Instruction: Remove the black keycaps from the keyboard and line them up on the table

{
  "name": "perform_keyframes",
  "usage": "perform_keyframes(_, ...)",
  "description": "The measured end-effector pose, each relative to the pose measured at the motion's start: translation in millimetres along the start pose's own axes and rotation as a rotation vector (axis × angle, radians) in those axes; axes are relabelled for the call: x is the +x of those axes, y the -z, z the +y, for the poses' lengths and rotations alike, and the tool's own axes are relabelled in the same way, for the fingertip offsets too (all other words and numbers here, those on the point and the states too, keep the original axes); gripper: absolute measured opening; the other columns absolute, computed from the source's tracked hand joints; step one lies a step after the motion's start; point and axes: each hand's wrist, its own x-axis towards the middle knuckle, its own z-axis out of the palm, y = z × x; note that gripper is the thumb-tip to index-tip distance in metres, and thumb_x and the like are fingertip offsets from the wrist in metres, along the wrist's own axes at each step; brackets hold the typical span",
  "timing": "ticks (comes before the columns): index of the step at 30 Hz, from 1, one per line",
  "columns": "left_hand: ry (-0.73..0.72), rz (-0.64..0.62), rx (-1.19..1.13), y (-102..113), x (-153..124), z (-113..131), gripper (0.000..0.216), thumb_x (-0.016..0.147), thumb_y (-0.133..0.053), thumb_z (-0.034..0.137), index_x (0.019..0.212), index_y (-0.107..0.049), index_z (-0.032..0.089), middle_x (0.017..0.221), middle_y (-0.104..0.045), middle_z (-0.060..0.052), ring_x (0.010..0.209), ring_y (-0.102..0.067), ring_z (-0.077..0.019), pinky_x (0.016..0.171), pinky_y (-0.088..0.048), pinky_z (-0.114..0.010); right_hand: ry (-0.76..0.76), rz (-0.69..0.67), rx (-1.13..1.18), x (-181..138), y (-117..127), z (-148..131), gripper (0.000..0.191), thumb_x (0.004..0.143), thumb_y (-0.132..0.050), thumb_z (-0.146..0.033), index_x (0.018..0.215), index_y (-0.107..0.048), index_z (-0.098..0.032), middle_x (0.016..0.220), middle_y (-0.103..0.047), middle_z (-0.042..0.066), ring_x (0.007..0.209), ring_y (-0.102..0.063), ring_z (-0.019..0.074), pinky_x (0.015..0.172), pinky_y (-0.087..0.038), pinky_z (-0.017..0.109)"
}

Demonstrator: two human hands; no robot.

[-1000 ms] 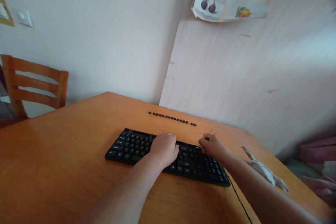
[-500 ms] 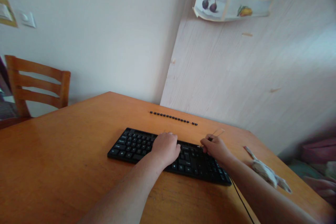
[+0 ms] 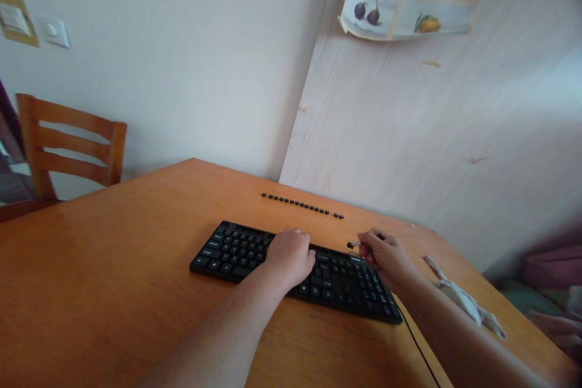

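Note:
A black keyboard [image 3: 245, 248] lies slantwise on the wooden table. My left hand [image 3: 291, 257] rests over its middle, fingers curled over the back edge and thumb on the keys, holding it down. Above the right part of the keyboard, my right hand [image 3: 379, 248] is closed around a slim tool with thin wire ends, which looks like a wire keycap puller [image 3: 357, 244]. At its near tip sits a small black keycap [image 3: 350, 245], raised off the keyboard. Behind the keyboard, several small black keycaps [image 3: 296, 202] stand in a row with one gap near the right end.
A grey-white cloth-like item [image 3: 464, 300] lies on the table [image 3: 113, 279] at the right. The keyboard's cable [image 3: 418, 345] runs toward the front edge under my right arm. A wooden chair [image 3: 73, 139] stands at the left, and a wall [image 3: 204, 73] closes off the back.
My right hand has lifted off the keys and shifted right, bringing up a small black keycap on the tool's tip. The left hand stays on the keyboard.

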Motion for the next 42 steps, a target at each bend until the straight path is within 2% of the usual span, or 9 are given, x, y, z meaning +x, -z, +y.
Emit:
perform_keyframes(5,-0.029,0.087,-0.273,-3.1,3.7,5.3,0.027,0.083,-0.054,0.029,0.107,-0.063,0.019,0.108,-0.066,-0.009,0.103,-0.059,-0.0223,0.091,-0.045,-0.035,0.029,-0.046,0.064,-18.3,-24.5,-11.6,0.029,0.077,-0.064,-0.041,0.065,-0.046,-0.02,0.054,-0.054,-0.003,0.04,-0.036,0.0073,0.037,-0.023,0.02)
perform_keyframes(8,-0.003,0.027,-0.545,-7.3,6.8,9.2,0.035,0.081,-0.057,0.031,0.114,-0.061,0.018,0.102,-0.069,-0.007,0.092,-0.063,-0.0193,0.083,-0.048,-0.032,0.046,-0.053,0.077,-28.1,-38.2,-21.5,0.029,0.078,-0.064,-0.041,0.067,-0.048,-0.02,0.056,-0.054,-0.003,0.041,-0.038,0.0073,0.038,-0.025,0.02)
perform_keyframes(12,0.023,0.003,-0.776,-8.1,9.4,13.5,0.031,0.08,-0.06,0.032,0.107,-0.062,0.017,0.096,-0.07,-0.006,0.086,-0.065,-0.0176,0.079,-0.05,-0.03,0.09,-0.069,0.046,-36.1,-49.7,-31.4,0.03,0.078,-0.064,-0.043,0.066,-0.048,-0.02,0.056,-0.054,-0.003,0.042,-0.04,0.008,0.04,-0.029,0.021)
perform_keyframes(20,0.132,-0.01,-0.906,-3.0,10.6,13.1,0.014,0.077,-0.059,0.026,0.088,-0.062,0.017,0.089,-0.069,-0.004,0.082,-0.063,-0.0158,0.077,-0.05,-0.028,0.107,-0.093,-0.023,-41.5,-56.5,-32.9,0.03,0.08,-0.062,-0.048,0.073,-0.051,-0.021,0.061,-0.057,-0.001,0.047,-0.047,0.0096,0.042,-0.035,0.02)
perform_keyframes(25,0.23,-0.039,-1.023,-3.9,9.9,13.7,0.014,0.074,-0.058,0.018,0.088,-0.058,0.018,0.082,-0.066,-0.003,0.076,-0.063,-0.0142,0.072,-0.051,-0.027,0.172,-0.072,0.004,-36.2,-51.7,-29.0,0.034,0.083,-0.06,-0.05,0.098,-0.06,-0.02,0.071,-0.062,0.001,0.053,-0.053,0.0116,0.044,-0.039,0.021)
perform_keyframes(29,0.282,-0.05,-1.215,-1.6,9.7,16.2,0.01,0.074,-0.059,0.016,0.083,-0.055,0.017,0.078,-0.063,-0.002,0.072,-0.062,-0.0118,0.071,-0.052,-0.026,0.318,-0.118,-0.197,-30.5,-43.2,-24.1,0.039,0.088,-0.053,-0.05,0.115,-0.062,-0.022,0.093,-0.067,0.006,0.074,-0.064,0.0177,0.059,-0.049,0.026)
perform_keyframes(33,0.303,-0.068,-1.318,1.3,9.1,17.5,0.009,0.075,-0.06,0.017,0.082,-0.055,0.016,0.078,-0.063,-0.002,0.07,-0.062,-0.0107,0.071,-0.052,-0.026,0.57,-0.227,-0.533,-30.9,-38.5,-22.5,0.027,0.089,-0.057,-0.039,0.108,-0.068,-0.024,0.095,-0.067,0.006,0.086,-0.063,0.0198,0.077,-0.049,0.029)
perform_keyframes(39,0.308,-0.103,-1.289,-0.5,7.8,18.0,0.012,0.073,-0.061,0.02,0.083,-0.057,0.016,0.077,-0.065,-0.003,0.071,-0.063,-0.0132,0.07,-0.051,-0.027,0.66,-0.217,-0.729,-34.0,-38.5,-24.2,0.02,0.09,-0.056,-0.033,0.102,-0.07,-0.024,0.088,-0.066,0.006,0.079,-0.062,0.0192,0.073,-0.048,0.029)
perform_keyframes(42,0.282,-0.046,-1.218,-2.2,8.4,15.3,0.014,0.074,-0.061,0.024,0.085,-0.059,0.017,0.081,-0.066,-0.004,0.074,-0.064,-0.0148,0.071,-0.05,-0.028,0.688,-0.201,-0.74,-20.3,-29.6,-18.1,0.022,0.091,-0.053,-0.034,0.1,-0.07,-0.023,0.089,-0.067,0.006,0.08,-0.062,0.0192,0.075,-0.048,0.029)
